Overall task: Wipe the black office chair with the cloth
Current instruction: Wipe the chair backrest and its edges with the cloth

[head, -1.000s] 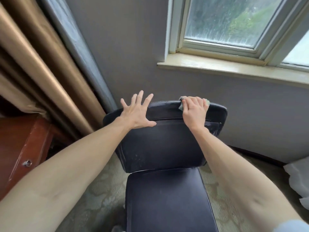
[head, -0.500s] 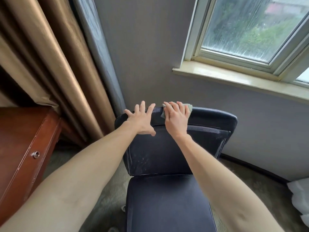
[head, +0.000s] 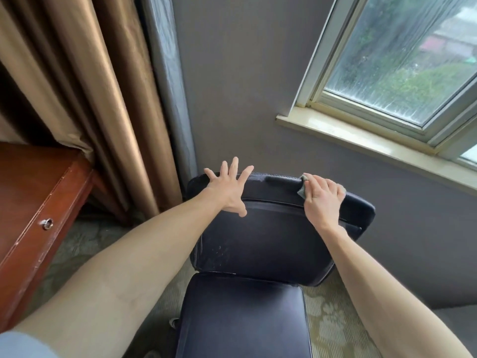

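Here, cloth [head: 301, 187] along chair [head: 258, 244] top.

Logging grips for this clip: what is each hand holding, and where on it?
The right hand presses a grey cloth, mostly covered, onto the chair's top edge. The left hand holds nothing, lying open on the backrest.

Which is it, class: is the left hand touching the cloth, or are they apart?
Apart. The head view shows the left hand spread on the chair's backrest, with bare black top edge between it and the cloth under the right hand.
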Demonstrator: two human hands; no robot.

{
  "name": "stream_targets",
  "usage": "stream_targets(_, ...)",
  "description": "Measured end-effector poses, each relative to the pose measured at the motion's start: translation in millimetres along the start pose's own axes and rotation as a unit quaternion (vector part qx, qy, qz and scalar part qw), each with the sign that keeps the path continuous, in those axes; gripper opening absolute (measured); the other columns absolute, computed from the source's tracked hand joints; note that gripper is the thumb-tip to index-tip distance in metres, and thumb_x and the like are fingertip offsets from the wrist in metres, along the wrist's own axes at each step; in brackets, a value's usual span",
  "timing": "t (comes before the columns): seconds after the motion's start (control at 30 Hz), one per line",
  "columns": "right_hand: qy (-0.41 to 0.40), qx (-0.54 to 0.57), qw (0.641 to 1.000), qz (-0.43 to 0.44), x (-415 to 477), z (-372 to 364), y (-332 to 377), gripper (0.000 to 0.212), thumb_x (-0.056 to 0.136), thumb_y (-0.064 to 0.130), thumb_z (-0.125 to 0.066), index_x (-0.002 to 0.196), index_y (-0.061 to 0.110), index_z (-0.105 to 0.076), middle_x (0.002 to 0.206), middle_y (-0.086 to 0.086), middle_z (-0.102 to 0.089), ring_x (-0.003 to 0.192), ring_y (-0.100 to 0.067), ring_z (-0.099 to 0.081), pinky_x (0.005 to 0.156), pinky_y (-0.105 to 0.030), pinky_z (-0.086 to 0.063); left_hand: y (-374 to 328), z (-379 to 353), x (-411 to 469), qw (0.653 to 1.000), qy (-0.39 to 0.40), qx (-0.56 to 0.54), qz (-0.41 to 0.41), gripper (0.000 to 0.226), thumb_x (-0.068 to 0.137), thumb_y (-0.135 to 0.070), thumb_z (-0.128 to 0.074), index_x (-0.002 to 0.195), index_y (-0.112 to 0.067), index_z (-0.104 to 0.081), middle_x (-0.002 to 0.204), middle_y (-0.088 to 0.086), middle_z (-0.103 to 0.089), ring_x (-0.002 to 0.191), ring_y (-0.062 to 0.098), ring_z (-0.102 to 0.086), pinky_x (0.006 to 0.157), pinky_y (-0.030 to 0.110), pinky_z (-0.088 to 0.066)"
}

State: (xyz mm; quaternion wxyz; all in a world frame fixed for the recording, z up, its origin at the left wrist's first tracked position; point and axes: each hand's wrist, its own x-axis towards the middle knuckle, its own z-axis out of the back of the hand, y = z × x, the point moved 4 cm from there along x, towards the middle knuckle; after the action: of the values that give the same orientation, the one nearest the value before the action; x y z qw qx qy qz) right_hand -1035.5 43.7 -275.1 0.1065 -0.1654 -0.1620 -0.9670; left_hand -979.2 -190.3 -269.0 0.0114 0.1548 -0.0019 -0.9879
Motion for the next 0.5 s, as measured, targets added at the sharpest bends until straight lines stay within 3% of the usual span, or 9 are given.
stream_targets(0.17, -0.007, -0.014, 0.999, 0.050, 4, -17, 41, 0.041, 0.101, 0.038, -0.023, 0.121, 0.031, -0.058, 0.118, 0.011, -0.062, 0.112, -0.023, -0.049, 0.105, -0.046, -0.022, 3, -2, 3, 1.000, -0.003, 0.000, -0.003, 0.128, 0.068, -0.059, -0.072, 0.150, -0.029, 0.021, 0.157, 0.016, 0.027, 0.145, 0.042, 0.013, 0.104, 0.075, -0.012)
stream_targets(0.37, -0.045, -0.013, 0.994, 0.102, -3, -34, 91, 0.032, 0.098, 0.029, -0.036, 0.119, 0.027, -0.060, 0.113, 0.008, -0.064, 0.106, -0.025, -0.054, 0.102, -0.044, -0.023, 4, -2, 3, 1.000, -0.002, -0.009, -0.002, 0.130, 0.066, -0.059, -0.074, 0.150, -0.030, 0.020, 0.158, 0.014, 0.025, 0.146, 0.040, 0.013, 0.104, 0.075, -0.011)
stream_targets(0.5, -0.044, -0.023, 0.988, 0.149, -5, -29, 84, 0.035, 0.099, 0.031, -0.035, 0.126, 0.026, -0.057, 0.115, 0.004, -0.062, 0.104, -0.026, -0.055, 0.099, -0.046, -0.029, -1, 0, -6, 0.998, -0.036, -0.045, -0.012, 0.126, 0.069, -0.056, -0.073, 0.151, -0.030, 0.020, 0.157, 0.011, 0.029, 0.146, 0.037, 0.016, 0.107, 0.074, -0.006)
